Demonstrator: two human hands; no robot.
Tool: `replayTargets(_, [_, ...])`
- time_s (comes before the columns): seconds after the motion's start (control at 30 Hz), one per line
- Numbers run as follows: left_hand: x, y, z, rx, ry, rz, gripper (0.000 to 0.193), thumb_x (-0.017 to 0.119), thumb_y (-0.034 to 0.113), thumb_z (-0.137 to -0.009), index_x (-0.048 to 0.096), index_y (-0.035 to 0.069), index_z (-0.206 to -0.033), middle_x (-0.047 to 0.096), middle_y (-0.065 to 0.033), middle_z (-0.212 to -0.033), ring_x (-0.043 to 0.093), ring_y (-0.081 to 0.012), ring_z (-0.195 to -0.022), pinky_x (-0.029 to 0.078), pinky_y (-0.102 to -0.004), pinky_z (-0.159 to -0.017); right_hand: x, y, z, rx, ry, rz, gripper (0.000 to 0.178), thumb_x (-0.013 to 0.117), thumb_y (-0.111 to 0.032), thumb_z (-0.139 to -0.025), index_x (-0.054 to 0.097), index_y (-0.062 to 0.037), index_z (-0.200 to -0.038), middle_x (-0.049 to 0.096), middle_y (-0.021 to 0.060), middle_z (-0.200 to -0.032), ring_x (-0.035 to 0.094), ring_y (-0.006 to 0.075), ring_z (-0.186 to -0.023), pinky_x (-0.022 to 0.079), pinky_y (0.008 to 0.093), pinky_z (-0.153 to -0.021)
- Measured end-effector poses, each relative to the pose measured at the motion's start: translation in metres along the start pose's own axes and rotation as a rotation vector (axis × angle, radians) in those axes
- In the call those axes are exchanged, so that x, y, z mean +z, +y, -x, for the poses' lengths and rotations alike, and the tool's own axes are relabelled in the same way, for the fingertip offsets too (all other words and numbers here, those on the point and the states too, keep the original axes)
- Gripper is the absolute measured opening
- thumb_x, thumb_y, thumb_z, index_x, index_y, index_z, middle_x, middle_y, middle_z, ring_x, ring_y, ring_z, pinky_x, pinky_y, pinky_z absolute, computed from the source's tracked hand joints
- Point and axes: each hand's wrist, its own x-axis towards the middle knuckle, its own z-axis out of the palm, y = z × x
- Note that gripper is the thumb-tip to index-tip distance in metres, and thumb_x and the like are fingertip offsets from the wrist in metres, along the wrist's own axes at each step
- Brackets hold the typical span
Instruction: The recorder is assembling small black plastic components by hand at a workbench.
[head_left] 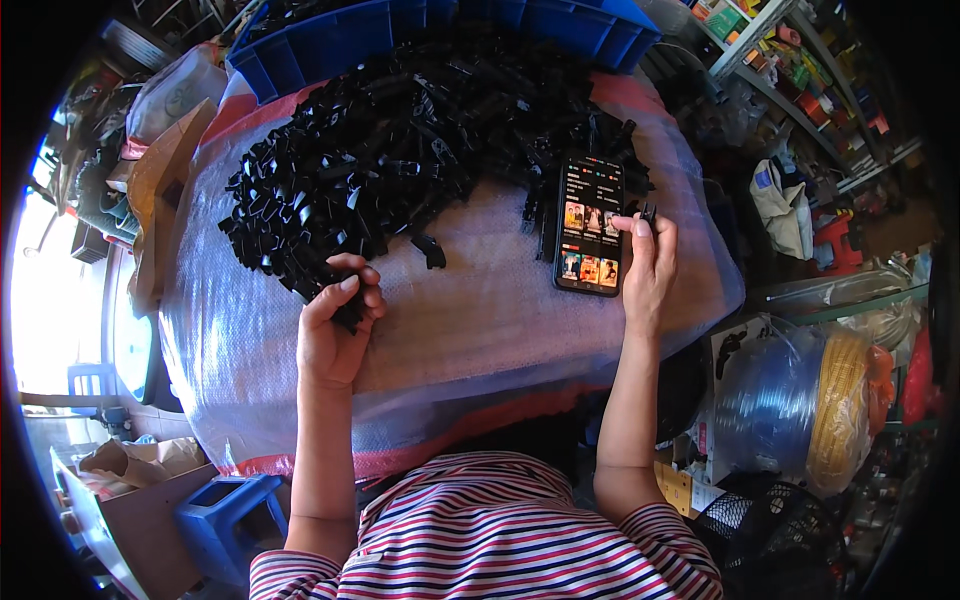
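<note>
A large heap of small glossy black plastic pieces (340,170) covers the far half of a white woven-plastic surface (470,320). At the heap's near left edge, my left hand (338,325) is closed with fingers curled round a black plastic piece, partly hidden by the fingers. A black smartphone (590,245) with a lit screen of small pictures lies at the right of the heap. Beside it is my right hand (650,265), its thumb reaching over the screen's right edge. A small black plastic piece (648,214) sticks out between its fingers. One loose piece (430,250) lies just in front of the heap.
Blue plastic crates (330,50) stand behind the heap. A blue stool (235,525) is low on the left, near a box with brown paper (140,460). To the right are rolls of clear and yellow tubing (790,400), a black fan (770,530) and loaded metal shelves (760,40).
</note>
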Motion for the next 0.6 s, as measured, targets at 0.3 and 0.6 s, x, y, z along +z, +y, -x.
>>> replayTargets(0.3, [-0.0016, 0.0000, -0.0004, 0.001, -0.016, 0.003, 0.022, 0.053, 0.005, -0.078, 0.052, 0.000, -0.099, 0.057, -0.0119, -0.086, 0.056, -0.0177, -0.069, 0.047, -0.0284, -0.064, 0.0003, 0.0005, 0.0009, 0.026, -0.005, -0.026, 0.024, 0.042, -0.023, -0.093, 0.050, -0.0006, -0.095, 0.065, 0.0081, -0.086, 0.053, 0.0141, -0.087, 0.038, 0.0287, -0.085])
replayTargets(0.6, [-0.0018, 0.0000, 0.0000, 0.015, -0.009, -0.010, 0.021, 0.053, 0.005, -0.078, 0.052, 0.001, -0.099, 0.057, -0.0117, -0.086, 0.055, -0.0175, -0.070, 0.047, -0.0284, -0.063, -0.0019, -0.0001, 0.0024, -0.011, 0.016, -0.011, 0.024, 0.043, -0.023, -0.093, 0.050, -0.0006, -0.095, 0.065, 0.0077, -0.085, 0.052, 0.0125, -0.085, 0.038, 0.0282, -0.084])
